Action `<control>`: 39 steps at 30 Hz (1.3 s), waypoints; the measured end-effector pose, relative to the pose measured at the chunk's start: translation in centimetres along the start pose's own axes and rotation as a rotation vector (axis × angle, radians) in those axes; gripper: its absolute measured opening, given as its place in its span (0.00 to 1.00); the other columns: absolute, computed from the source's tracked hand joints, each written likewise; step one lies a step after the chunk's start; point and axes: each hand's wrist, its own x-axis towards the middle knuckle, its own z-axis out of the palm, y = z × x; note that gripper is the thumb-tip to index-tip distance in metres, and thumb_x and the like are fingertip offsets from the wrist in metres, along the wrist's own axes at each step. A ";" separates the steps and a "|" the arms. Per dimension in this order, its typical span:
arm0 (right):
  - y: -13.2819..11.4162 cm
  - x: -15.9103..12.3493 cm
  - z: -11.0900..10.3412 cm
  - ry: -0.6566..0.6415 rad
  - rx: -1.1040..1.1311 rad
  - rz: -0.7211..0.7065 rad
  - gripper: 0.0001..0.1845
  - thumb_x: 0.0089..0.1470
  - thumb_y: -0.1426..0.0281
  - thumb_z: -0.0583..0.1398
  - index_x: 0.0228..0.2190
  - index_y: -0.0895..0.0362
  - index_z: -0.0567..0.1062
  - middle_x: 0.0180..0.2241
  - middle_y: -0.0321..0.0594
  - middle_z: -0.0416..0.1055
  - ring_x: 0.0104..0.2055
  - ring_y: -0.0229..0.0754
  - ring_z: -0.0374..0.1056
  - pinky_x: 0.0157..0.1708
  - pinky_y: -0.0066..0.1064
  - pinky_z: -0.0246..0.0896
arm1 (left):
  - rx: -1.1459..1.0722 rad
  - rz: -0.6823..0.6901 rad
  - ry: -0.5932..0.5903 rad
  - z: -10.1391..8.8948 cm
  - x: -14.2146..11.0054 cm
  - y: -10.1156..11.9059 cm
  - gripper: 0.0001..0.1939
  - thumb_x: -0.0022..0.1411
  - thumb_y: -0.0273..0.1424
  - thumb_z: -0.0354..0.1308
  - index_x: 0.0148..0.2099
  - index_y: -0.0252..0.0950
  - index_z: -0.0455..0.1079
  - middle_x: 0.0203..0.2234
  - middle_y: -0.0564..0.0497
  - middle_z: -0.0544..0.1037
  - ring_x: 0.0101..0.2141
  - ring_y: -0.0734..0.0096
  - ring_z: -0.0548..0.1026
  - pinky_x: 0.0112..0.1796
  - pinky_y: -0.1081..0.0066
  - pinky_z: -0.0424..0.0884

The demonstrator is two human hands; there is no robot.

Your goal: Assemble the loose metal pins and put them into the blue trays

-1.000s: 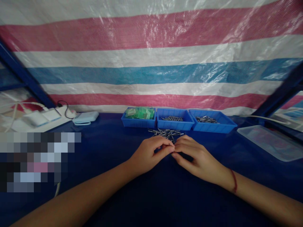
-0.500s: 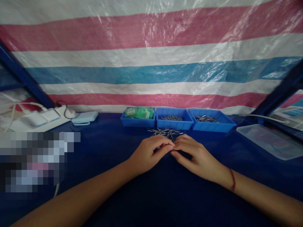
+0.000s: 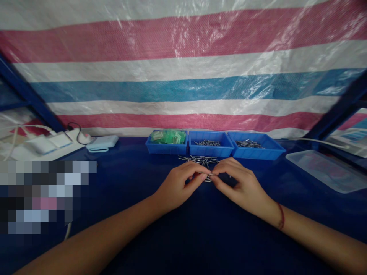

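Now a small metal piece shows more openly than before, between left hand and right hand; both seem to pinch it, thumb against finger, by the loose metal pins; apparently it receives two-handed work.

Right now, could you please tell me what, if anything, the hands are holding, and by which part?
The left hand and right hand seem to pinch a small metal piece between them; which part each grips cannot be told.
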 end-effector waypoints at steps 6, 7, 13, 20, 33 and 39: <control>-0.4 0.0 -0.4 0.101 -0.069 -0.121 0.06 0.50 0.77 0.59 0.33 0.56 0.71 0.30 0.40 0.71 0.35 0.41 0.66 0.37 0.36 0.61 | 0.041 -0.067 0.004 0.1 0.1 -0.2 0.07 0.62 0.27 0.52 0.39 0.34 0.71 0.32 0.50 0.77 0.33 0.72 0.73 0.35 0.72 0.68; -0.5 0.0 -0.4 0.096 -0.072 -0.131 0.06 0.50 0.77 0.59 0.33 0.56 0.71 0.30 0.40 0.71 0.35 0.41 0.66 0.37 0.36 0.61 | 0.038 -0.069 -0.002 0.1 0.1 -0.2 0.06 0.62 0.27 0.52 0.39 0.34 0.71 0.32 0.51 0.77 0.33 0.72 0.73 0.36 0.72 0.68; -0.6 -0.1 -0.7 0.022 -0.135 -0.160 0.06 0.51 0.75 0.58 0.33 0.55 0.72 0.31 0.40 0.71 0.36 0.42 0.66 0.37 0.37 0.60 | 0.024 -0.069 -0.065 0.0 0.2 0.0 0.06 0.63 0.27 0.52 0.39 0.36 0.71 0.33 0.52 0.77 0.34 0.73 0.74 0.37 0.73 0.68; -0.7 -0.1 -1.0 -0.027 -0.232 -0.247 0.06 0.50 0.75 0.58 0.33 0.56 0.70 0.30 0.39 0.72 0.37 0.42 0.65 0.38 0.37 0.59 | 0.064 -0.033 -0.115 0.2 0.0 -0.2 0.07 0.62 0.29 0.53 0.42 0.37 0.70 0.35 0.52 0.77 0.36 0.71 0.74 0.41 0.70 0.68; 9.5 0.7 -6.0 0.263 -0.942 0.297 0.14 0.51 0.62 0.57 0.36 0.59 0.72 0.36 0.51 0.72 0.42 0.58 0.61 0.33 0.42 0.53 | 0.383 -0.125 -0.040 0.4 -0.3 -0.7 0.09 0.60 0.27 0.53 0.42 0.38 0.69 0.39 0.49 0.74 0.42 0.61 0.68 0.43 0.58 0.64; 5.7 0.8 -3.6 0.137 -0.796 0.013 0.09 0.53 0.66 0.57 0.34 0.57 0.73 0.38 0.45 0.72 0.44 0.53 0.61 0.40 0.43 0.54 | 0.546 -0.108 -0.133 0.7 -0.4 -0.4 0.06 0.58 0.29 0.54 0.38 0.39 0.72 0.38 0.50 0.73 0.41 0.60 0.67 0.38 0.61 0.62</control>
